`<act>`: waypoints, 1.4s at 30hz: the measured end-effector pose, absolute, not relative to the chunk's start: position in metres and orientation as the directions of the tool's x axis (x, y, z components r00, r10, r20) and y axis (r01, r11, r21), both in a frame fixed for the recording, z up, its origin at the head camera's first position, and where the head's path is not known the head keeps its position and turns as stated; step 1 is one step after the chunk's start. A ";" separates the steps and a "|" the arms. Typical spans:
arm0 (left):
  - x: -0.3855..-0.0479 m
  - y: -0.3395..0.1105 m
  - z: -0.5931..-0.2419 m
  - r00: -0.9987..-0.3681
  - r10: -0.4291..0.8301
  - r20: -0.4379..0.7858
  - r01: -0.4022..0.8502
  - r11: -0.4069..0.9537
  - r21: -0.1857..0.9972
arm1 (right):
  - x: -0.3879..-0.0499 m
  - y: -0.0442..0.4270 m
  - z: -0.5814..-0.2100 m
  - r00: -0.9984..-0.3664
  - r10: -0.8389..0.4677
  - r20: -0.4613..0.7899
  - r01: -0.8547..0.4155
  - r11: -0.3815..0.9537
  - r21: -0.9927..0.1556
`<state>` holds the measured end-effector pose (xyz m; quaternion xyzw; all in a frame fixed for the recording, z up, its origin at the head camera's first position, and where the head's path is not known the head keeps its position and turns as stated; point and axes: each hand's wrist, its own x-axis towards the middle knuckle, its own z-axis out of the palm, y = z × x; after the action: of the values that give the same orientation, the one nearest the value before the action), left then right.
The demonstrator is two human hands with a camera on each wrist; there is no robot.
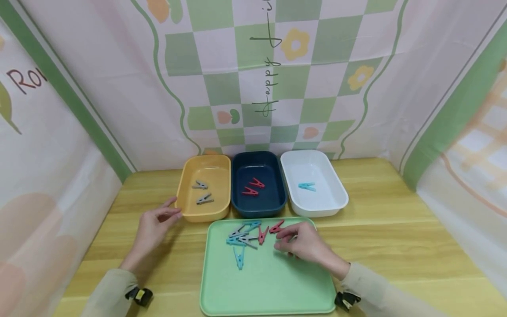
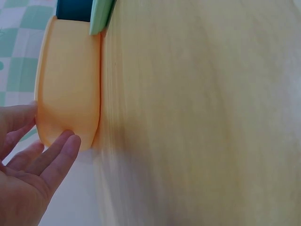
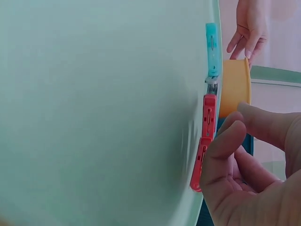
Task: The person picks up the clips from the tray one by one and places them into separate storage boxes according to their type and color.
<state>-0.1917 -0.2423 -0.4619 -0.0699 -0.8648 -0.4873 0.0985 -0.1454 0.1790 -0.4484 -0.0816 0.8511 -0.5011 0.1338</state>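
Note:
My left hand [image 1: 156, 224] touches the near left corner of the yellow bin [image 1: 203, 216] with its fingers extended; two grey clothespins [image 1: 204, 199] lie inside that bin. Over the green tray [image 1: 273, 286] hovers my right hand [image 1: 303, 242], fingers loosely bent, with nothing visible between thumb and forefinger. Closest to it is a red clothespin [image 1: 276, 226], with another red clothespin [image 1: 263, 235] to its left. Farther left on the tray, grey clothespins [image 1: 247, 240] and blue clothespins [image 1: 239, 257] lie, partly overlapping. The right wrist view shows the red clothespins [image 3: 209, 115] beside the fingertips.
A navy bin [image 1: 259, 211] holds two red clothespins [image 1: 250, 191]. Beside it, a white bin [image 1: 318, 209] contains one blue clothespin [image 1: 306, 186]. The three bins stand in a row behind the tray on a wooden table [image 1: 396, 246]. A patterned cloth [image 1: 253, 88] hangs behind them.

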 end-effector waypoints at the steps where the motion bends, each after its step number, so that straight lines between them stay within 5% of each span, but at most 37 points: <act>1: -0.192 -0.242 -0.462 -0.971 0.025 0.238 0.217 0.515 0.830 | -0.146 0.179 -0.449 -0.951 -0.269 -0.150 0.000 0.487 -0.873; 29: -0.192 -0.242 -0.461 -0.969 0.037 0.246 0.228 0.520 0.823 | -0.162 0.153 -0.449 -0.957 -0.190 -0.220 0.074 0.573 -0.817; 42: -0.192 -0.242 -0.461 -0.970 0.033 0.241 0.222 0.525 0.822 | -0.169 0.142 -0.459 -0.964 -0.221 -0.144 -0.010 0.576 -0.817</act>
<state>-0.1922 -0.2420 -0.4614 -0.0733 -0.8677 -0.4819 0.0979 -0.1688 0.1416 -0.4590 -0.0657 0.8802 -0.4555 0.1159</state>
